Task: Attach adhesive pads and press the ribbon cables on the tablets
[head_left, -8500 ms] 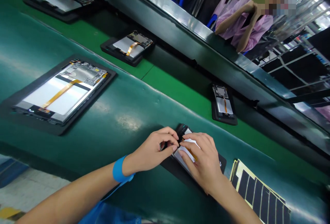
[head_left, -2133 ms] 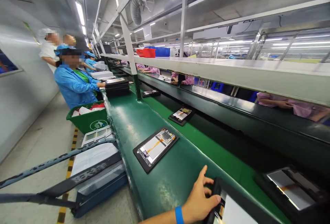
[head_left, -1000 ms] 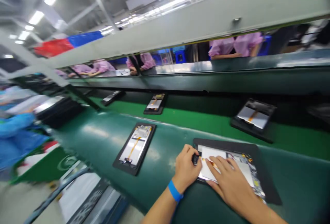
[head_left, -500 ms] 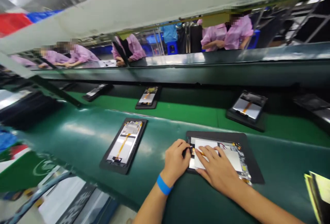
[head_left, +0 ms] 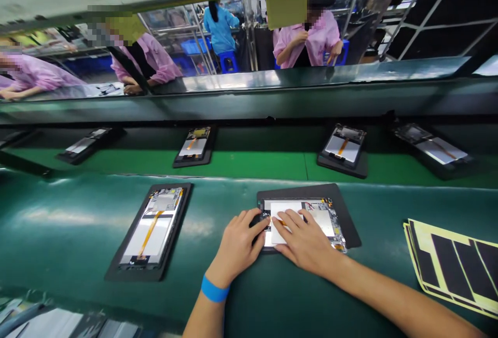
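Observation:
An opened tablet (head_left: 322, 220) lies sideways on a black pad (head_left: 348, 221) on the green bench, its circuit board and wires bare at the right end. My left hand (head_left: 240, 242), with a blue band on the wrist, grips the tablet's left end. Its index finger reaches to the dark strip beside the orange ribbon cable, and the thumb is lower down. My right hand (head_left: 309, 239) rests over the middle with fingers spread and stretched out, pressing a white rectangular sheet (head_left: 277, 234) against the tablet. That hand covers most of the ribbon cable.
Another opened tablet (head_left: 155, 229) on a black pad lies to the left. Several more stand along the green belt (head_left: 249, 164) behind. At right is a stack of yellow-edged sheets with black pieces (head_left: 447, 260). Across the line sit people in pink (head_left: 307, 39); one in blue (head_left: 220, 29) is farther back.
The view has swung right, so the tablets and bench sit further left and the yellow-edged stack shows more. My left index finger has straightened; the right hand stays on the white sheet.

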The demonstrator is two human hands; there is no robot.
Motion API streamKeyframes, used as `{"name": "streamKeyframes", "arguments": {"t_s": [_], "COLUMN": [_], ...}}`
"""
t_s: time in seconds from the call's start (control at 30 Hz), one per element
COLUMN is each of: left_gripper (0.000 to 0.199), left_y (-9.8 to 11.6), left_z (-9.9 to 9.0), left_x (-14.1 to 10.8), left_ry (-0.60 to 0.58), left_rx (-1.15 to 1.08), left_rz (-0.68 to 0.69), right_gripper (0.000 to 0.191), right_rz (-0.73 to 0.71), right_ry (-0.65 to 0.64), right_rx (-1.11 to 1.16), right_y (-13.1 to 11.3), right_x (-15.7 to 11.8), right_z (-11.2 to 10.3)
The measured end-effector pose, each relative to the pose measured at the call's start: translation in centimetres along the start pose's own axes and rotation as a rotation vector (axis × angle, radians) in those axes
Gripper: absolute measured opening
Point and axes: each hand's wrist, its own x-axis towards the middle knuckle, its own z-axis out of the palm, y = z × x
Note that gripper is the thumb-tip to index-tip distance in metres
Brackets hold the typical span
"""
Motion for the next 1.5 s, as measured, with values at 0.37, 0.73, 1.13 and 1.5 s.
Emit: {"name": "streamKeyframes", "arguments": {"t_s": [0.37,0.73,1.13,1.5], "left_gripper": [0.032,0.033,0.031,0.029], "left_y": [-0.3,-0.6,-0.3,-0.1], "left_z": [0.4,-0.6,-0.5,-0.6], "left_x": [-0.2,-0.2,-0.2,-0.2], "left_ry": [0.017,-0.032,-0.061,-0.071], "left_rx": [-0.026,0.022,0.003,-0.007], "left_rz": [0.009,0.073,0.051,0.049], "right_gripper": [0.049,0.051,0.045,0.047], "right_rz": [-0.020,-0.113,-0.122,-0.258], "right_ry": [0.011,-0.059,-0.115,-0.178], "right_rx": [-0.012,0.033,0.002,-0.032], "right_y": [0.0,1.2,1.9,3.7], "right_x": [0.1,0.2,1.3,2.0], "right_z": [-0.5,-1.2,-2.4,-2.6]}}
